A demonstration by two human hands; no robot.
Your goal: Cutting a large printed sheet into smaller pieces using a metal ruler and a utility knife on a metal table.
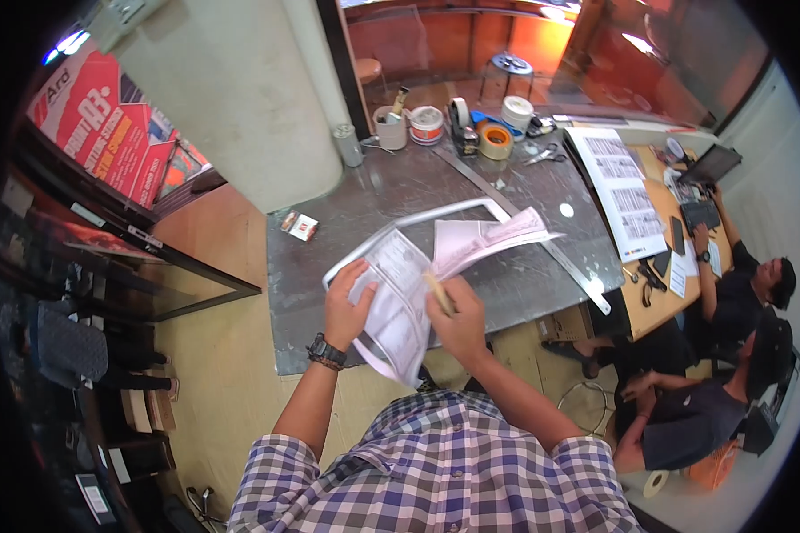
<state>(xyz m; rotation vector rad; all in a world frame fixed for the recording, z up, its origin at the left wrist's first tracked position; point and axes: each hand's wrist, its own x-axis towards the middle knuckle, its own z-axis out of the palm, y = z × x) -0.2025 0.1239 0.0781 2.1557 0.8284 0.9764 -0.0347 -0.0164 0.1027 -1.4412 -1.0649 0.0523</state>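
Observation:
My left hand (348, 303) lies with spread fingers on the left edge of a stack of printed pink and white sheets (400, 266), which hangs over the near edge of the grey worktable (307, 300). Between the fingers of my right hand (459, 320) is a short tan tool handle (439, 293), perhaps wooden; its working end cannot be made out. Some of the sheets (487, 240) are folded up to the right, beyond that hand. A pale curved strip or frame (427, 214) lies behind the sheets. A long steel ruler (560, 260) runs diagonally past them on the right.
Along the back edge stand a container with a brush (391, 130), a white tub (427, 125), tape rolls (495, 141) and scissors (547, 154). A cigarette pack (300, 226) lies at left. Two people (740, 280) sit at right by a wooden desk (640, 306); a glass door (200, 280) stands left.

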